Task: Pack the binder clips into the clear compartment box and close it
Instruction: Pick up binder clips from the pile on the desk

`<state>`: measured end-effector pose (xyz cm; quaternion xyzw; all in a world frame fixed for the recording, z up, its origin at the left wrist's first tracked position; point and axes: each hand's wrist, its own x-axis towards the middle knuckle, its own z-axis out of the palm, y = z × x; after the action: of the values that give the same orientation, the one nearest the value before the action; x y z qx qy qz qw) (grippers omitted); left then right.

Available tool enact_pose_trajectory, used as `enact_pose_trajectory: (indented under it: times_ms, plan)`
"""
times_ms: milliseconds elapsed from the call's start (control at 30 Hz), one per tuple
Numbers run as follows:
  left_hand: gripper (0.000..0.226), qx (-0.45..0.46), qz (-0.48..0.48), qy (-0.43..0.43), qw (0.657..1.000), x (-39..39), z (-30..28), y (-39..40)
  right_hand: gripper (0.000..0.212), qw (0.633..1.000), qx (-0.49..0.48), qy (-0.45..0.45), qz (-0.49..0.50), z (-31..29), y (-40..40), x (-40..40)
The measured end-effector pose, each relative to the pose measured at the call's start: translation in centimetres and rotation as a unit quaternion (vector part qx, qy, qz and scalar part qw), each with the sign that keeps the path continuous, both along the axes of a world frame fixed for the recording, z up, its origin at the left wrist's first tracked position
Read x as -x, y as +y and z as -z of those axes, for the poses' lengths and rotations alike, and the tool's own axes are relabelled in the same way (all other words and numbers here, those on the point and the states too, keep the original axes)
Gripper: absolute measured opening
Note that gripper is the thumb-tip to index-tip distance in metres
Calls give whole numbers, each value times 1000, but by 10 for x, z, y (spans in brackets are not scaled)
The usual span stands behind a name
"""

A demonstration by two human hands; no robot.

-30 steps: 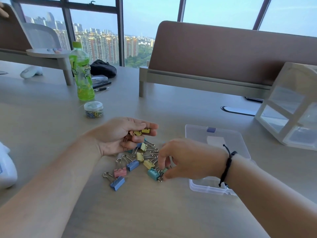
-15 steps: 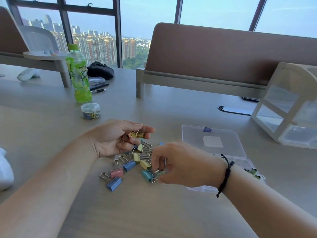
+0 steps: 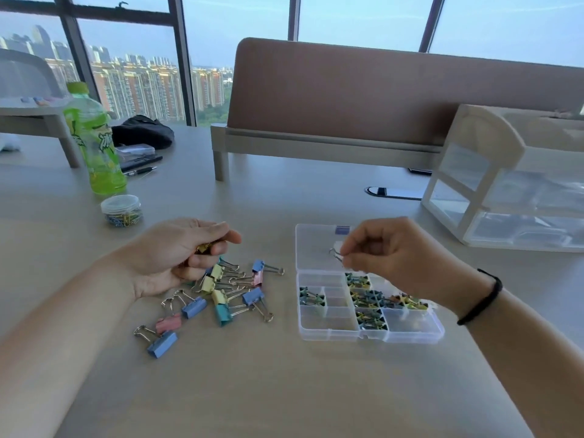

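While our left hand (image 3: 177, 257) curls palm-up around small gold clips at centre left, glossy pastel binder clips (image 3: 218, 295) lie scattered below it; right of them, our right hand (image 3: 388, 257) pinches one wire-handled clip over the open clear compartment box (image 3: 328, 327).

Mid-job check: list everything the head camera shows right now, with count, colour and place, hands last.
loose binder clips: about a dozen, blue, pink, yellow, teal; heaped on table between the hands
compartment box: one, clear, lid open; right of the heap, small clips in several compartments
bottle: one, green; far left
paper clip tub: one, clear, round; in front of bottle
drawer unit: one, white and clear; far right
black bag: one; behind bottle
pen: one, black; right of bottle
divider panel: one, brown; across the table
left hand: holds yellow clips above the heap
right hand: pinches one clip over the box lid
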<state>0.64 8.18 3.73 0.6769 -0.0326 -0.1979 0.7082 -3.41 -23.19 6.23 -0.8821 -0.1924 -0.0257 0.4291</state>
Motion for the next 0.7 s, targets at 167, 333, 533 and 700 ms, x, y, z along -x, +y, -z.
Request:
enact_pose_trajectory:
  times_ms: [167, 333, 533, 700]
  plan:
    - [27, -70, -14, -67, 995, 9, 4, -31, 10, 1000, 28, 14, -1, 14, -11, 1]
    - [25, -281, 17, -235, 930, 20, -8, -87, 19, 989, 143, -19, -30, 20, -2, 6]
    - [24, -378, 68, -313, 869, 20, -2, -128, 22, 972, 229, -49, -31, 20, -1, 8]
    - [24, -445, 75, -333, 828, 24, 15, -123, 22, 969, 241, -49, -30, 24, -3, 7]
